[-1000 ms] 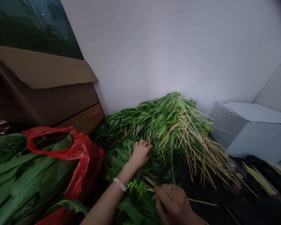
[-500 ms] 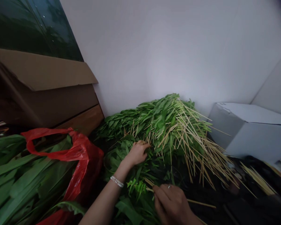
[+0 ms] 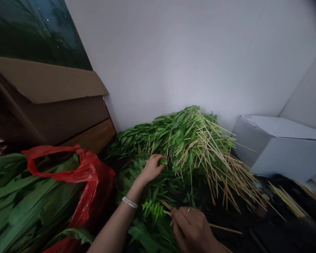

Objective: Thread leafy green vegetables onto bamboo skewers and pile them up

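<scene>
A green leaf now shows pinched in my left hand — not visible to me there a moment ago — just in front of the heap of skewered leaves. My right hand keeps its closed grip on thin wooden skewers, bright folded leaves at their left ends. I judge both hands loaded at once.

A person's left hand pinches at the end of an outstretched left forearm, palm down, as the right hand, lower and closer, grips with curled fingers, the 2 hands apart.
</scene>
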The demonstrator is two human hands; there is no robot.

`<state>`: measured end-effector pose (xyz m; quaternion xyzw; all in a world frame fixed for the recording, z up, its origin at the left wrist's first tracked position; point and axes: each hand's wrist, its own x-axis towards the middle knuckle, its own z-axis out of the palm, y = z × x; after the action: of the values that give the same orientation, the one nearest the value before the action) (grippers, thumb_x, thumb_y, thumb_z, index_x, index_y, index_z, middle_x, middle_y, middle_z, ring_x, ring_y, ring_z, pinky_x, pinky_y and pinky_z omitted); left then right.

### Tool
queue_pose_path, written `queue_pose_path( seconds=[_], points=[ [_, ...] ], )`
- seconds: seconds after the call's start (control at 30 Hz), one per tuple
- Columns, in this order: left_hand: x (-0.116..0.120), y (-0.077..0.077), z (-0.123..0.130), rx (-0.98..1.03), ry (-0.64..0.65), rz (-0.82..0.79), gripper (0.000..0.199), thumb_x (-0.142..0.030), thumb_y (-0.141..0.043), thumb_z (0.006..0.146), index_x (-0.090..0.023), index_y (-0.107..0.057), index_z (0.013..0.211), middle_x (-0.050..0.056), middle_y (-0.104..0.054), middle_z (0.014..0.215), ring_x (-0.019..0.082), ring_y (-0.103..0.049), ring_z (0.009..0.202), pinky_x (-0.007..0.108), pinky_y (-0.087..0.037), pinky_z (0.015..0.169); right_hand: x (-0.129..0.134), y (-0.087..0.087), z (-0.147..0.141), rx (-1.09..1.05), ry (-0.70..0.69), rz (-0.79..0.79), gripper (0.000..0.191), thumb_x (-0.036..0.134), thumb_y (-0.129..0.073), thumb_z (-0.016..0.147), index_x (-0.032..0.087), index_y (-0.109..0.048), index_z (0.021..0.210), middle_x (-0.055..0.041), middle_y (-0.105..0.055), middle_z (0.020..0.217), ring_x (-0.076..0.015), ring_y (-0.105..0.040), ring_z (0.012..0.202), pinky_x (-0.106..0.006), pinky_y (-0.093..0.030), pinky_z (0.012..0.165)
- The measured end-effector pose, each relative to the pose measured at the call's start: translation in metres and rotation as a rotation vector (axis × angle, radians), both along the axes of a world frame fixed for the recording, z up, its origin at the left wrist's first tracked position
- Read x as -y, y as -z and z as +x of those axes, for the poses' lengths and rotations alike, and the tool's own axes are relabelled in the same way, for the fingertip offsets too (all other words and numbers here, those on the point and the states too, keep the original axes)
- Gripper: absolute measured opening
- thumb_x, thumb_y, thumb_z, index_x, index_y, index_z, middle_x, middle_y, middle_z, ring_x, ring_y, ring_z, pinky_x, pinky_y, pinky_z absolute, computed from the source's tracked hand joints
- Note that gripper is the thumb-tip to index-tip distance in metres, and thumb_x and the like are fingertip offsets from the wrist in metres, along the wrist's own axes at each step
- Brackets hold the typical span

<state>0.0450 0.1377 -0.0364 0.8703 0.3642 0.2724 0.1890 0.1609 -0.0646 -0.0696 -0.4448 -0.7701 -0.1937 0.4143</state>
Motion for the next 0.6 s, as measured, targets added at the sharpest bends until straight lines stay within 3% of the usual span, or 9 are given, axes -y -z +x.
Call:
queue_pose_path(
  seconds=[0.13, 0.23, 0.33, 0.4, 0.47, 0.6],
  points=[
    [-0.008, -0.019, -0.006, 0.410, -0.063, -0.079, 0.019, -0.028, -0.043, 0.090, -0.019, -0.056, 0.100, 0.005, -0.068, 0.106, 0.017, -0.060, 0.098, 0.031, -0.044, 0.091, -0.001, 0.002, 0.000, -0.005, -0.010, 0.002, 0.022, 0.005, -0.042, 0.081, 0.013, -0.060, 0.092, -0.0006, -0.055, 0.060, -0.0130, -0.052, 0.050, -0.026, -0.037, 0.049],
    [-0.005, -0.043, -0.012, 0.624, -0.224, 0.074, 0.016, -0.028, -0.039, 0.093, -0.020, -0.050, 0.099, 0.005, -0.068, 0.098, 0.016, -0.060, 0.097, 0.031, -0.044, 0.091, 0.000, 0.002, -0.001, -0.008, -0.013, -0.005, 0.020, 0.006, -0.044, 0.082, 0.013, -0.060, 0.092, -0.0008, -0.056, 0.061, -0.0129, -0.052, 0.051, -0.026, -0.037, 0.049],
    [0.006, -0.071, -0.021, 0.674, -0.314, 0.314, 0.017, -0.024, -0.039, 0.092, -0.021, -0.047, 0.106, 0.005, -0.066, 0.098, 0.017, -0.061, 0.101, 0.034, -0.043, 0.094, 0.000, 0.003, -0.001, -0.012, -0.024, 0.003, 0.020, 0.006, -0.044, 0.082, 0.013, -0.059, 0.093, -0.0007, -0.056, 0.061, -0.0128, -0.052, 0.051, -0.026, -0.037, 0.049],
    [0.015, -0.083, -0.027, 0.519, -0.334, 0.532, 0.020, -0.016, -0.042, 0.088, -0.022, -0.052, 0.105, 0.006, -0.065, 0.107, 0.019, -0.057, 0.108, 0.039, -0.035, 0.103, 0.000, 0.004, -0.001, -0.009, -0.031, 0.000, 0.020, 0.006, -0.043, 0.082, 0.013, -0.059, 0.093, -0.0006, -0.056, 0.061, -0.0128, -0.052, 0.051, -0.027, -0.037, 0.049],
    [0.024, -0.082, -0.031, 0.259, -0.281, 0.621, 0.030, -0.007, -0.045, 0.081, -0.023, -0.056, 0.104, 0.005, -0.064, 0.110, 0.020, -0.054, 0.113, 0.044, -0.024, 0.111, 0.000, 0.005, 0.000, -0.001, -0.025, -0.011, 0.021, 0.006, -0.042, 0.083, 0.013, -0.059, 0.094, -0.0005, -0.056, 0.061, -0.0127, -0.053, 0.051, -0.027, -0.036, 0.050],
    [0.035, -0.045, -0.040, -0.166, -0.094, 0.388, 0.035, -0.005, -0.049, 0.075, -0.024, -0.064, 0.101, 0.004, -0.070, 0.102, 0.022, -0.059, 0.106, 0.048, -0.022, 0.111, -0.001, 0.005, 0.002, 0.002, -0.004, -0.026, 0.020, 0.008, -0.042, 0.084, 0.013, -0.059, 0.093, -0.0010, -0.057, 0.062, -0.0132, -0.054, 0.052, -0.027, -0.036, 0.050]
  ],
)
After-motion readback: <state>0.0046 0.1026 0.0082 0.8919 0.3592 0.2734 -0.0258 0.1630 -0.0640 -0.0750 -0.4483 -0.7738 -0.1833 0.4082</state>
